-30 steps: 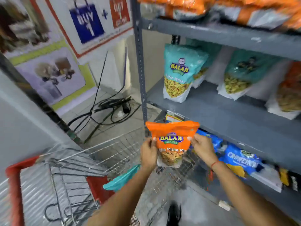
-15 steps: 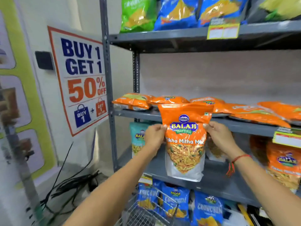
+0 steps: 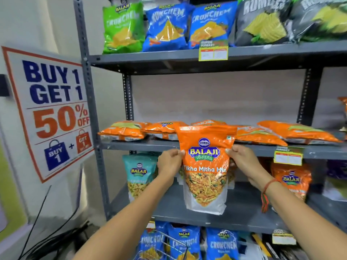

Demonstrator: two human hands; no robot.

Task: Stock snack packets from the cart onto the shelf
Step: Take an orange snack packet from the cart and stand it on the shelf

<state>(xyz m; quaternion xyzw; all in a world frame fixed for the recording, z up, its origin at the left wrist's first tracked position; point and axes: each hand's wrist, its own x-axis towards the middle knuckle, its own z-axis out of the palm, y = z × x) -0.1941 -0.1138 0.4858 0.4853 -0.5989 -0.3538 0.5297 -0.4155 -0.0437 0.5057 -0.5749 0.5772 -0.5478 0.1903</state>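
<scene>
An orange Balaji Tikha Mitha Mix packet [image 3: 205, 171] hangs upright in front of the grey shelf unit [image 3: 142, 145]. My left hand [image 3: 169, 163] pinches its left edge and my right hand [image 3: 244, 164] grips its right edge. The packet's top overlaps the front lip of the middle shelf, where several orange packets [image 3: 124, 130] lie flat in a row. Only a wire corner of the cart [image 3: 165, 241] shows at the bottom.
Teal [image 3: 139, 175] and orange [image 3: 291, 180] Balaji packets stand on the shelf below. Green, blue and black chip bags [image 3: 167, 27] fill the top shelf. Blue Crunchem bags [image 3: 222, 244] sit on the lowest shelf. A promo poster [image 3: 50, 109] hangs left; cables [image 3: 56, 239] lie on the floor.
Both hands have lifted the orange packet from above the cart up to the middle shelf's front edge. My view has risen from the cart to the shelves.
</scene>
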